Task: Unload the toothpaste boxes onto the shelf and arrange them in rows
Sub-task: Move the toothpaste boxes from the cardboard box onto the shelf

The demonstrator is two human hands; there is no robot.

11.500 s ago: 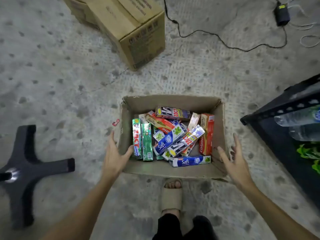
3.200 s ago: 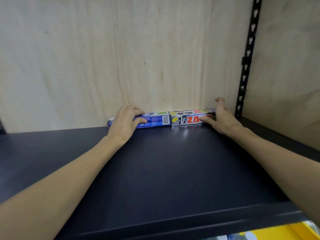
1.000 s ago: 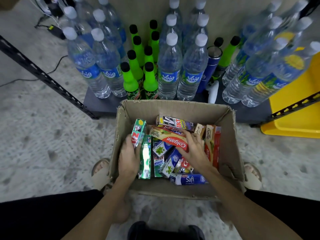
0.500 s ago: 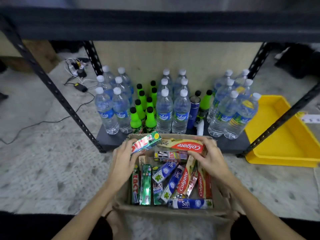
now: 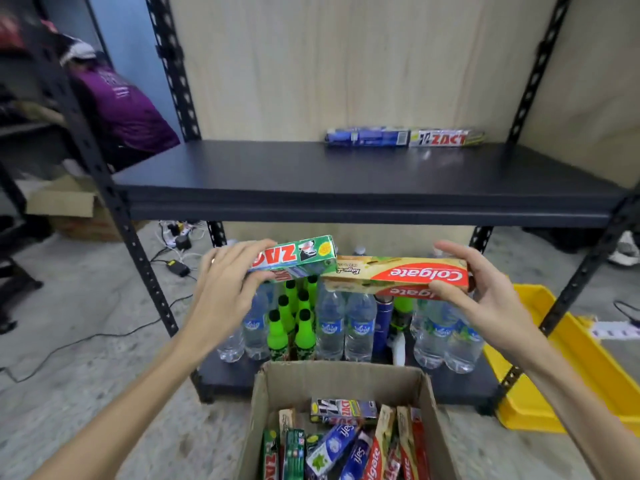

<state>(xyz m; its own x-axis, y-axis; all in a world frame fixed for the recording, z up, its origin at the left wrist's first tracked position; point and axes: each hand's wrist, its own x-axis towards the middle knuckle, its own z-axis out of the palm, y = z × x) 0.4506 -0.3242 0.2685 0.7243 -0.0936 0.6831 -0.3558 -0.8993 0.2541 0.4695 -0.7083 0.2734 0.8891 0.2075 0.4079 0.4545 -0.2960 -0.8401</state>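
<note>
My left hand (image 5: 221,292) grips a green Zact toothpaste box (image 5: 304,253) by its left end. My right hand (image 5: 485,299) grips a red and cream Colgate box (image 5: 391,275) by its right end. Both boxes are held level, end to end, just below the front edge of the black shelf (image 5: 346,178). At the back right of that shelf a blue box (image 5: 367,137) and a silver Zact box (image 5: 446,137) lie in a row against the wooden back panel. An open cardboard box (image 5: 332,379) with several toothpaste boxes stands on the floor below my hands.
Water bottles (image 5: 360,323) and green bottles (image 5: 287,320) crowd the bottom shelf. A yellow tray (image 5: 575,368) lies on the floor at right. Black uprights (image 5: 117,216) frame the rack. A person in a purple top (image 5: 124,109) crouches at far left; cables (image 5: 173,258) lie on the floor.
Both hands have risen from the cardboard box with the green Zact and Colgate boxes, up to just under the shelf edge. The view has tilted up and the shelf top shows.
</note>
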